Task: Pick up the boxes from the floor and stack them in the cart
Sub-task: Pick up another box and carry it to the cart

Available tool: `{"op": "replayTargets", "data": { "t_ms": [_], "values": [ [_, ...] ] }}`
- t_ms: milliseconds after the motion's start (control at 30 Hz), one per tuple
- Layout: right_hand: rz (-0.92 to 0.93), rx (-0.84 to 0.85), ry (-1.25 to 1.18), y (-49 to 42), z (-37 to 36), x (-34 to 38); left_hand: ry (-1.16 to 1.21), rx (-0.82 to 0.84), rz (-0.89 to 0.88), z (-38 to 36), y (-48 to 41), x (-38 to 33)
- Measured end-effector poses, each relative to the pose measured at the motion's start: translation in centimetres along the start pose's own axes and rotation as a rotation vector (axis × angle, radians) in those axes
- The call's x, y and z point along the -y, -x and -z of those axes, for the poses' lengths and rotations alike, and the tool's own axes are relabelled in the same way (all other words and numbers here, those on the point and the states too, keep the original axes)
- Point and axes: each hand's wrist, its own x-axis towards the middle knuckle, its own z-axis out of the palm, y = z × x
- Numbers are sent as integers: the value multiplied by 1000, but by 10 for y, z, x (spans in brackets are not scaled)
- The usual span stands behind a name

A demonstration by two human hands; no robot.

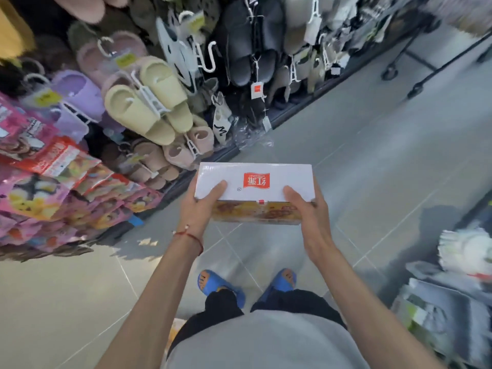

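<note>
Slipper rack [149, 107] far left. Left hand [202, 206] grips left end of box [255, 182], thumb on white lid. Box held level mid-scene, above floor [372, 155], red logo on top. Right hand [306, 209] grips right end, thumb on lid. Blue sandals [213, 284] near, below box.

Grey shirt [266, 342] bottom centre, black trousers [221, 304] above it, blue slides [213, 286] on both feet. Red string bracelet [195, 239] with white bead, left wrist. Forearms bare.
</note>
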Motion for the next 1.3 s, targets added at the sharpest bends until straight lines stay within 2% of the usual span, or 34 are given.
{"op": "replayTargets", "data": {
  "t_ms": [233,500,1067,1300],
  "values": [
    [31,-167,-68,-31,112,39,-53,171,-53,-135,1,-21],
    [52,-344,-149,-85,193,86,-113,339,-169,-267,-41,-60],
    [36,-635,-226,-313,313,208,-251,666,-141,-554,-216,-171],
    [27,-707,-298,-399,396,248,-343,764,-172,-687,-265,-195]
  ]
}}
